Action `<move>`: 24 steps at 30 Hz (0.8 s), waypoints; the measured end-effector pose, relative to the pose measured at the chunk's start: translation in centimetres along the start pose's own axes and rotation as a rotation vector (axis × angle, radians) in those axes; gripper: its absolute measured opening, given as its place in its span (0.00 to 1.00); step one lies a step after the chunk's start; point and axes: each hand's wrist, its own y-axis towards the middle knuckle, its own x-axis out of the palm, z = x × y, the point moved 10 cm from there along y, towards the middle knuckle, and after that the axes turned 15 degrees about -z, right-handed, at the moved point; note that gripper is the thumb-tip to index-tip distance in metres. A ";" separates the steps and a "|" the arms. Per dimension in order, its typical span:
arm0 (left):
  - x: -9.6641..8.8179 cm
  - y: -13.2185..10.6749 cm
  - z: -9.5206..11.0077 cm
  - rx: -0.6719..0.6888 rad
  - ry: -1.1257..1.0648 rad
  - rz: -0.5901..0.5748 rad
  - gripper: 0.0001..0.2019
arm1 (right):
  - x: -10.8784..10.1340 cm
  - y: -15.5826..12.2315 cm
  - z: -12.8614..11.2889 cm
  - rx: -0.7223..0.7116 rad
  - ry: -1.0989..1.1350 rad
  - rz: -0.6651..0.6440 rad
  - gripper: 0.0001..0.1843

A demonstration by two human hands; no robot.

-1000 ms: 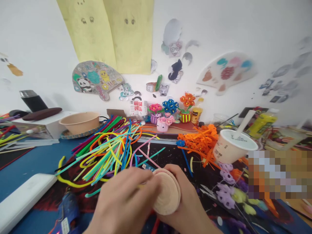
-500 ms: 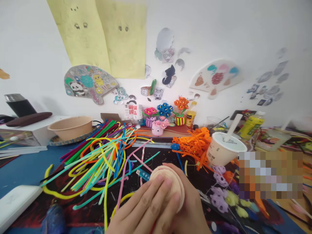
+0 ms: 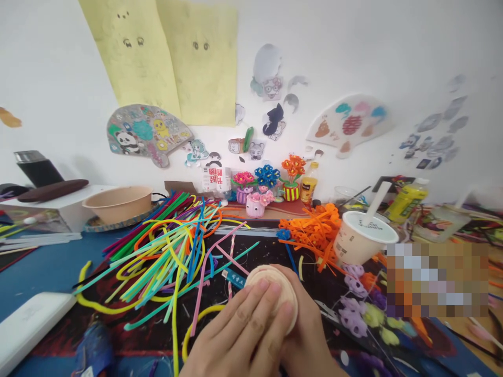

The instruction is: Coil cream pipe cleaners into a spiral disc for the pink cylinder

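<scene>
Low in the middle, a round cream-coloured piece (image 3: 288, 309) with a layered rim is held between both hands. My left hand (image 3: 243, 332) lies over its face, fingers side by side and pressed against it. From behind and the right, my right hand (image 3: 310, 324) wraps round its edge; most of those fingers are hidden. Just left of the piece is a small blue-and-white stick-like item (image 3: 232, 277) with lettering. Loose coloured pipe cleaners (image 3: 173, 256) spread out in a heap to the left, some reaching close to my left hand.
A pile of orange pipe-cleaner pieces (image 3: 310, 230) and a lidded paper cup (image 3: 363, 238) stand at the right. Purple pipe-cleaner flowers (image 3: 353, 314) lie nearer. Small potted pipe-cleaner flowers (image 3: 291, 180) line the back. A blue glue gun (image 3: 94, 348) and a white case (image 3: 33, 327) are front left.
The camera's view has shifted slightly, so the scene sits a little further right. Both hands keep hold of the cream piece, with almost no change in their grip.
</scene>
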 end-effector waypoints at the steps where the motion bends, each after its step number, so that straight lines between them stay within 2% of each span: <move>1: -0.1 0.0 -0.3 -0.007 -0.047 0.005 0.16 | 0.2 0.2 -0.3 -0.015 0.010 -0.019 0.21; 4: -0.7 -0.1 -1.7 -0.070 -0.267 0.032 0.18 | 0.4 0.6 -1.1 -0.052 0.032 -0.039 0.26; 7: -0.8 -1.1 -4.5 -0.315 -0.492 0.072 0.20 | 0.3 0.8 -1.9 -0.074 -0.018 -0.023 0.32; 10: 1.1 -2.6 -6.8 -0.613 -0.639 0.025 0.20 | 0.2 0.8 -2.5 -0.095 -0.086 -0.023 0.32; 13: 4.0 -3.7 -7.4 -0.778 -0.848 -0.067 0.28 | 0.6 0.7 -2.8 -0.115 -0.081 -0.067 0.34; 15: 5.8 -3.9 -7.0 -0.826 -1.026 -0.153 0.33 | 0.8 0.6 -3.1 -0.150 -0.071 -0.097 0.35; 17: 6.7 -3.8 -6.5 -0.845 -1.155 -0.206 0.35 | 1.0 0.5 -3.5 -0.201 -0.079 -0.111 0.35; 20: 6.5 -3.6 -6.3 -0.860 -1.195 -0.200 0.31 | 0.9 0.4 -3.9 -0.262 -0.101 -0.107 0.35; 22: 6.4 -3.7 -6.4 -0.879 -1.188 -0.191 0.29 | 1.0 0.5 -3.6 -0.236 -0.043 -0.132 0.38; 24: 6.6 -3.9 -6.6 -0.901 -1.191 -0.172 0.28 | 1.6 0.6 -2.7 -0.149 0.129 -0.222 0.42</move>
